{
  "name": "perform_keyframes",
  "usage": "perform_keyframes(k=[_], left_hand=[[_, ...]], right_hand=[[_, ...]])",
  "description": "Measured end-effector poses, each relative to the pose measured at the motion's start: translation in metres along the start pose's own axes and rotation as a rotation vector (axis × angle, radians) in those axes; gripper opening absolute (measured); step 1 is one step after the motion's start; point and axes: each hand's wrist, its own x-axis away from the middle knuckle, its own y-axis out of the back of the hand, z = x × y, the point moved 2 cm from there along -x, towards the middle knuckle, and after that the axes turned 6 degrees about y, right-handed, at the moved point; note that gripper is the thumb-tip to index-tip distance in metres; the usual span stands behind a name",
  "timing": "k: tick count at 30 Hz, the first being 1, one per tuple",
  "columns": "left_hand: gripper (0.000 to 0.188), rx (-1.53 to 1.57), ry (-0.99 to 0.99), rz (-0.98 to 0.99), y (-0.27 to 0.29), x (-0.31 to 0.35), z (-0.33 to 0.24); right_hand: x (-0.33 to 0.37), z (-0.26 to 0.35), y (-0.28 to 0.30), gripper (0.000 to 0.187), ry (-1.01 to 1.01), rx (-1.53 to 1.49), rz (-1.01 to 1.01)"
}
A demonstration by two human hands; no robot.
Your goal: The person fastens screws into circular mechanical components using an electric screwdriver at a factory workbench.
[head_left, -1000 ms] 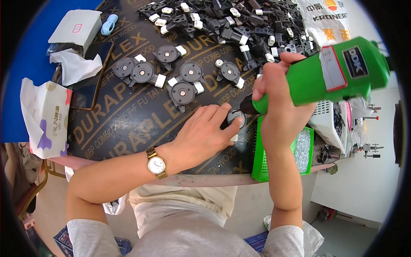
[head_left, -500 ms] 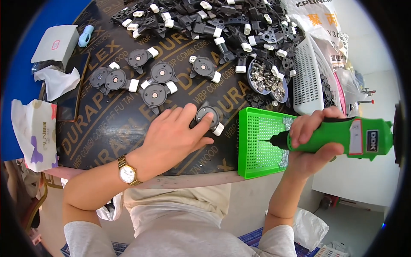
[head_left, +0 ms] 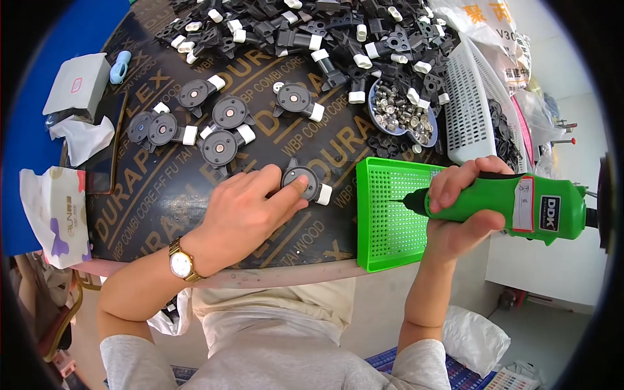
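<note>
My left hand, a gold watch at its wrist, has its fingers on a round black plastic part with a white tip, which lies on the table. In my right hand is a green electric screwdriver, held sideways with my fingers around its body. Its thin bit points left, over a green tray with a perforated insert. I cannot tell whether a screw sits on the bit. Beyond my left hand lie several similar round black parts with white tips.
A big pile of black parts with white caps covers the table's far side. Near it stand a blue dish of small metal pieces and a white basket. A tissue pack, phone and grey-white box lie left.
The whole view has shifted slightly. My right hand and the screwdriver sit a little farther away over the tray. My left hand stays on the same round part.
</note>
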Motion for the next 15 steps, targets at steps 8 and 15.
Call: perform_keyframes(k=[8, 15], left_hand=[[0.032, 0.041, 0.013, 0.032, 0.006, -0.002, -0.003], [0.039, 0.187, -0.016, 0.011, -0.002, -0.003, 0.004]], right_hand=[[0.000, -0.003, 0.002, 0.071, -0.016, 0.026, -0.025], [-0.012, 0.010, -0.004, 0.079, 0.052, -0.191, -0.014]])
